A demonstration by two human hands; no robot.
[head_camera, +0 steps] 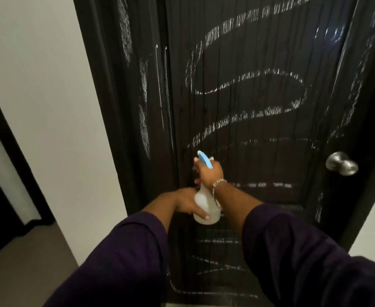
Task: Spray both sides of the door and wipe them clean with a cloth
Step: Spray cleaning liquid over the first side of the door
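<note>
The black door (259,107) fills the view, scrawled with white looping marks from top to bottom, so spraying looks barely begun and wiping not started. Right of its middle sits the knob (341,163). Low on the door, the spray bottle (205,204) is held up: the right hand (209,173) grips its neck, the left hand (187,201) cups its base. No cloth shows; the far side is hidden.
</note>
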